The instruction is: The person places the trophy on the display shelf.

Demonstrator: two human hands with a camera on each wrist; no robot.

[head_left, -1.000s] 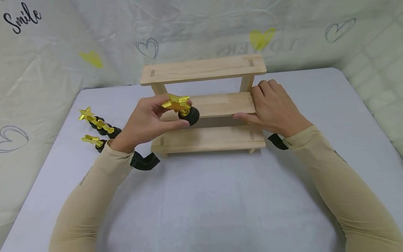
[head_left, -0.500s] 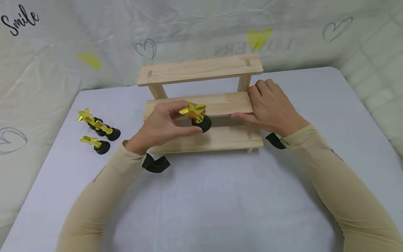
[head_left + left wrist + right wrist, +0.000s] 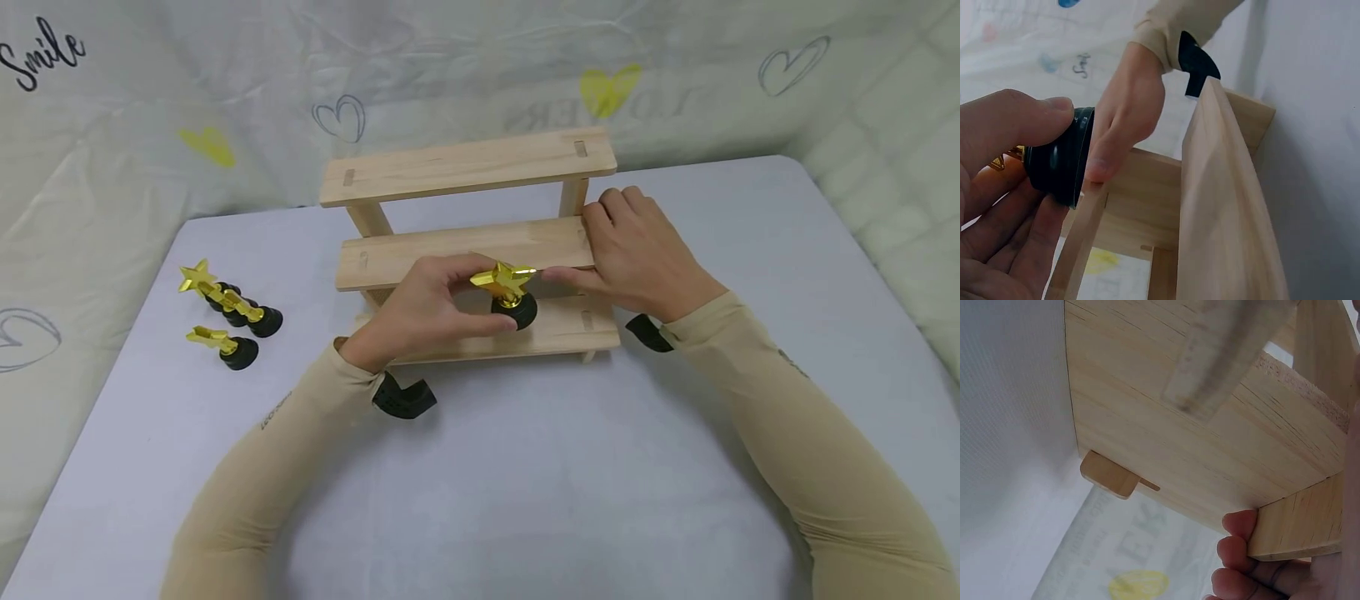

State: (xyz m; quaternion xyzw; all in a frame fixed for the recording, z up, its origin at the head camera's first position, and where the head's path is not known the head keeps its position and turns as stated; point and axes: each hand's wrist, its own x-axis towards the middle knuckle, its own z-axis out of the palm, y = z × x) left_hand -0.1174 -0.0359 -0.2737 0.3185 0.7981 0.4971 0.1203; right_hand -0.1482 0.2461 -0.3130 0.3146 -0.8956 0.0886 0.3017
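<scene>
A small star trophy [image 3: 514,310], gold on top with a round black base, is pinched between the thumb and fingers of my left hand [image 3: 431,310]. It hangs upright over the right part of the lowest shelf. In the left wrist view the black base [image 3: 1054,159] shows beneath the thumb. My right hand [image 3: 641,254] grips the right end of the middle board of a three-step wooden stand [image 3: 468,167], thumb along its front edge. Seen from the right wrist, curled fingertips [image 3: 1238,550] wrap the edge of a wooden board [image 3: 1300,519].
Several more star trophies [image 3: 240,354] lie or stand at the left of the white table [image 3: 480,492]. Behind the stand hangs a pale cloth [image 3: 450,67] printed with hearts and words. A black wrist mount [image 3: 405,398] juts out below my left wrist.
My left hand has carried the trophy to the right and slightly down across the front of the stand. The right hand keeps its grip on the middle board.
</scene>
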